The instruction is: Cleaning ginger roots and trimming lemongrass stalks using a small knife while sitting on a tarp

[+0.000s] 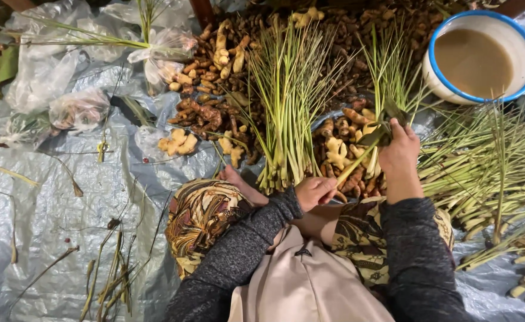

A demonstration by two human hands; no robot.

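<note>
Holding one long pale-green lemongrass stalk (358,161) over the lap: left hand (313,192) pinching its thick base end in a closed grip, right hand (399,152) clenched round the leafy top (387,116). Seemingly trimming or stripping the stalk above the knobbly yellow-brown ginger roots (340,152). Lying beside, an upright-fanned bundle of green lemongrass (286,107). Next calling for a firm pull, keeping the base steady.

I note 1 lemongrass stalk (358,160), pale yellow-green at its base end, green and leafy at the top, lying tilted from lower left to upper right, just right of the upright lemongrass bundle (286,101), over the ginger roots (340,149).
</note>
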